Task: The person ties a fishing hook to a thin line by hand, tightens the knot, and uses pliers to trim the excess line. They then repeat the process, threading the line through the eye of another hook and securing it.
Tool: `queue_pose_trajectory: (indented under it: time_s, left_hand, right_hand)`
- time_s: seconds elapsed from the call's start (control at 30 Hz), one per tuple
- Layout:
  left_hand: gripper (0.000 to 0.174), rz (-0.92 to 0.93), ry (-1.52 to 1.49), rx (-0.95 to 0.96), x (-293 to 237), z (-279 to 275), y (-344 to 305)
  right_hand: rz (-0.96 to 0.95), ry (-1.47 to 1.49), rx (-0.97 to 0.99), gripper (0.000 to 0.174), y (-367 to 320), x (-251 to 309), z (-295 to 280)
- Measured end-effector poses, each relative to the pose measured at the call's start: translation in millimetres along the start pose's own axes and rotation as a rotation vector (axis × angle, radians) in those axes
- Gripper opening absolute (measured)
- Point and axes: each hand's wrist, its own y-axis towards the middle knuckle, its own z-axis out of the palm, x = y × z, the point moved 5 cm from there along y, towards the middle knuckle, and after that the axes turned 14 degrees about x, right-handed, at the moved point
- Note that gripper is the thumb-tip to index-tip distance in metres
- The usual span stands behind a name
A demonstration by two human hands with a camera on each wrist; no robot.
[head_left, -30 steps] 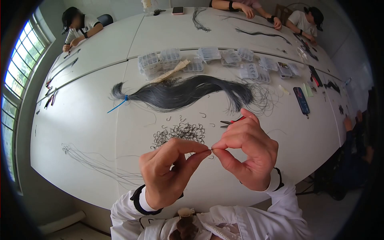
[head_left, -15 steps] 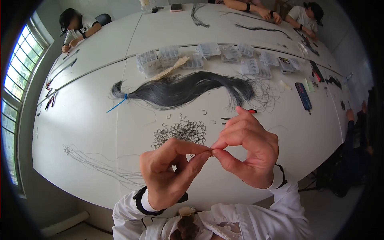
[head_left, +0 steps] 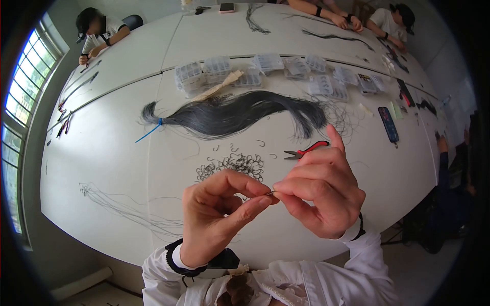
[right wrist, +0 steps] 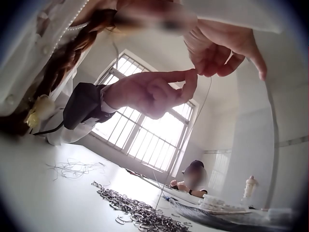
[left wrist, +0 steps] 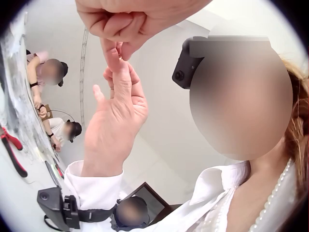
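Observation:
Both hands meet fingertip to fingertip above the table. My left hand [head_left: 217,211] pinches a small dark fish hook [head_left: 271,193] between thumb and forefinger, most of it hidden by the fingertips. From the other side, the thumb and forefinger of my right hand [head_left: 324,196] pinch at its end; the little finger is raised. In the right wrist view a thin fishing line [right wrist: 202,107] hangs from the pinched fingertips. Beyond the left hand lies a heap of fish hooks [head_left: 237,166]. Red-handled pliers [head_left: 306,151] lie just past the right hand.
A long bundle of dark line [head_left: 224,117] with a blue tie [head_left: 160,122] lies across the table. Behind it stand clear compartment boxes [head_left: 268,62]. Several hooked lines [head_left: 117,206] spread at left. A phone [head_left: 388,124] lies at right. Other people sit at the far edges.
The right hand has shifted slightly right and its little finger has risen, uncovering the pliers. The left thumb and forefinger have opened out a little, and the dark hook shows more between the fingertips.

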Motion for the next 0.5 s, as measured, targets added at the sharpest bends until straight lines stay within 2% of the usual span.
queue_pose_trajectory:
  time_s: [0.1, 0.17, 0.37, 0.5]
  left_hand:
    - [0.010, 0.030, 0.045, -0.025, 2, 0, 0]
    - [0.009, 0.072, 0.019, -0.041, 3, -1, -1]
    - [0.005, 0.063, 0.092, -0.069, 2, -2, 0]
    - [0.006, 0.038, 0.345, -0.073, -4, -1, 0]
  right_hand:
    - [0.001, 0.071, 0.010, 0.014, 1, -1, -1]
    - [0.144, 0.254, 0.044, 0.020, 4, -7, -1]
    - [0.122, 0.256, 0.052, 0.017, 3, -10, 3]
    - [0.145, 0.244, 0.062, 0.014, 3, -11, 3]
